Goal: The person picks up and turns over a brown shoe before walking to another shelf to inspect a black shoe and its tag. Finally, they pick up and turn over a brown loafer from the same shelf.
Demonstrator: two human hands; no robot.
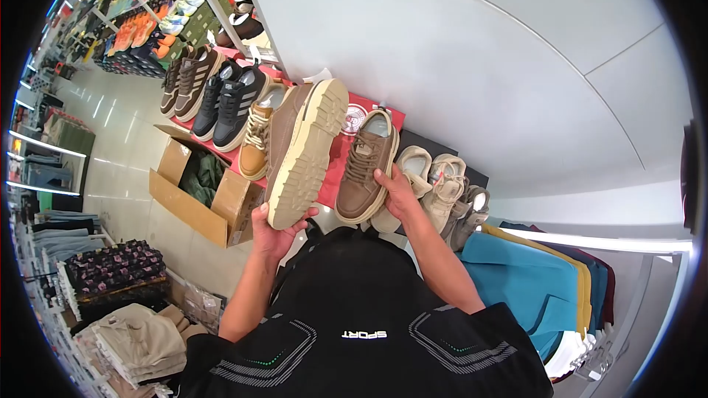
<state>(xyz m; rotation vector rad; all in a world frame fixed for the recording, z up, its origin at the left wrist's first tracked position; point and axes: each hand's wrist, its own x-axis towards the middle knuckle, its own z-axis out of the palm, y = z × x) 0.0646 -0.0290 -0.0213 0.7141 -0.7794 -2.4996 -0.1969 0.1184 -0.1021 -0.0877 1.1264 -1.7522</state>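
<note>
Brown shoe with a thick beige sole is clamped at its near end in the left hand, tilted so the tread shows, over the red counter. The right hand is closed around the side of a second brown shoe standing on that counter, just beside cream shoes. An open cardboard box sits on the floor.
</note>
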